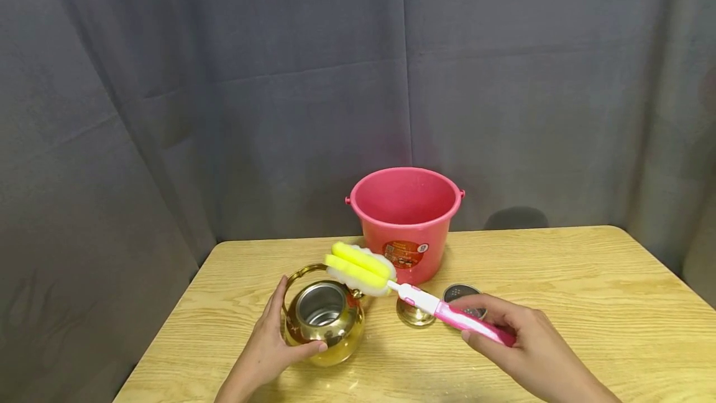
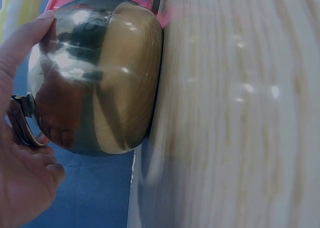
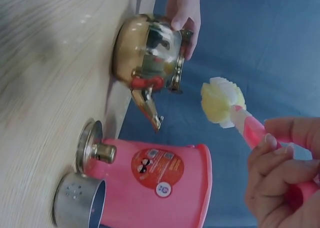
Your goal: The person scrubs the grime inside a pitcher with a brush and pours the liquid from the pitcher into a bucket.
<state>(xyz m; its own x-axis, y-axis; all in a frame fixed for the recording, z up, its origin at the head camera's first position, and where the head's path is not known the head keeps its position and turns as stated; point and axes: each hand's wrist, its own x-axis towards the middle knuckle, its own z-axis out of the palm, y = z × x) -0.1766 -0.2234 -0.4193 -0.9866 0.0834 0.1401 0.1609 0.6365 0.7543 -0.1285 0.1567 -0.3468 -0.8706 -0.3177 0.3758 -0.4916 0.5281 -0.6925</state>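
Note:
On the left of the table in the head view stands a lidless brass-coloured teapot [image 1: 349, 325], its round mouth facing up and its handle tipped to the side. My left hand [image 1: 267, 344] holds it, the thumb against the shiny body [image 2: 115, 73] and the fingers behind the handle [image 2: 22, 120]. My right hand [image 1: 523, 338] grips the pink handle of a sponge bottle brush [image 1: 421, 299]. The yellow and white sponge head [image 3: 222, 103] is raised above the table, beside the teapot in the right wrist view; in the head view it overlaps the teapot's far rim.
A pink bucket [image 1: 399, 219] with a round red label stands behind the teapot. In front of it are the brass-coloured lid [image 1: 416, 317] and a metal strainer cup [image 3: 80, 198] with small holes. Beyond the wooden table [image 1: 559, 278] hangs a grey curtain [image 1: 313, 111].

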